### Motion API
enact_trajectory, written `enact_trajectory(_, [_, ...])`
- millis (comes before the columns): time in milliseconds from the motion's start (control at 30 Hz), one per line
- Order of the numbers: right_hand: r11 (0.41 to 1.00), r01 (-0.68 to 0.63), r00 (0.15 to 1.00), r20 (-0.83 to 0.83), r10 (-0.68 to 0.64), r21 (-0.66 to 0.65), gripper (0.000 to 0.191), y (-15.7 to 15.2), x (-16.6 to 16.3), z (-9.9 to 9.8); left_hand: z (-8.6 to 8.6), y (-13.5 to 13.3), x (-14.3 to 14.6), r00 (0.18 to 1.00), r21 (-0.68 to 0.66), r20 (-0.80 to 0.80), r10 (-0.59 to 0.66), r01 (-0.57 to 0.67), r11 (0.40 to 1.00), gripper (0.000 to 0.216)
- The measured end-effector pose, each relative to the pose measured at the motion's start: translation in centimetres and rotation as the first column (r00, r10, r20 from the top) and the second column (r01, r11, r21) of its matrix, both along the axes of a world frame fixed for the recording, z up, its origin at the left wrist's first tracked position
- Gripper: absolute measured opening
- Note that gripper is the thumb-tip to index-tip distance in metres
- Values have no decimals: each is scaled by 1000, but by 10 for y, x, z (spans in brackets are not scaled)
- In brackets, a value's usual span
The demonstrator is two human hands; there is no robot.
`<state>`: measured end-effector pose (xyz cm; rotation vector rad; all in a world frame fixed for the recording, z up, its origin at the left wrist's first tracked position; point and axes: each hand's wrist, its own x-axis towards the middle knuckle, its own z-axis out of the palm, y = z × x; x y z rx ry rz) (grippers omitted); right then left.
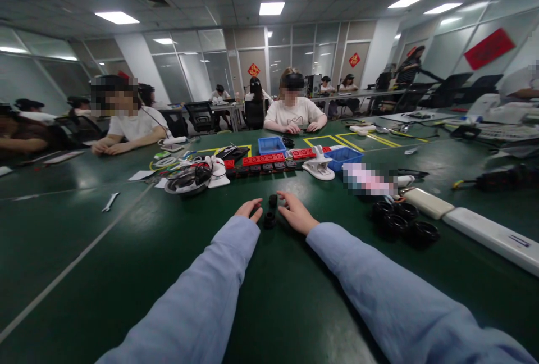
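Two small black parts stand one behind the other on the green table. The rear black part is a short dark piece; the front black part looks ring-like, though its exact kind is too small to tell. My left hand rests on their left with its fingers apart and nothing in them. From the other side, my right hand reaches in, its fingers loosely curved beside the rear part. A narrow gap seems to separate both hands from the parts.
Red and black power strips run across the table ahead, near two blue trays. A white clamp stand sits between. Black rings and a white long device lie right; a wrench lies left. People sit opposite.
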<state>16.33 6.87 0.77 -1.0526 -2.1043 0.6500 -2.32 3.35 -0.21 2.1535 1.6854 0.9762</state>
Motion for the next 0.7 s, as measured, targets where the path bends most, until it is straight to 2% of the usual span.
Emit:
enact_trajectory(100, [998,-14,997,83,8,65,51,11,-11,0,-1,0,5,999,67,26,29,-31,997,36])
enact_trajectory(233, [991,-61,974,225,34,116,43,23,-22,1,-2,0,9,995,39,26,98,-99,994,35])
enact_trajectory(300, [994,-15,988,157,-2,104,35,27,-23,0,-1,-1,8,992,10,29,122,-123,992,36])
enact_trajectory(367, [997,59,998,-3,-59,46,31,30,-22,0,0,-1,6,994,-8,32,104,-104,995,37])
enact_trajectory(433, [994,107,974,-195,-112,-39,29,28,-20,3,1,0,5,998,-21,23,51,-51,998,39])
enact_trajectory(533, [991,58,916,-387,-101,-121,25,17,-20,10,1,0,4,996,-46,-74,-40,36,998,53])
enact_trajectory(600, [995,9,931,-363,-43,-96,25,5,-22,14,0,0,4,982,-57,-166,-85,76,995,59])
enact_trajectory(700, [998,16,988,-151,-7,62,22,-11,-25,17,-1,1,4,971,-55,-214,-108,99,994,50])
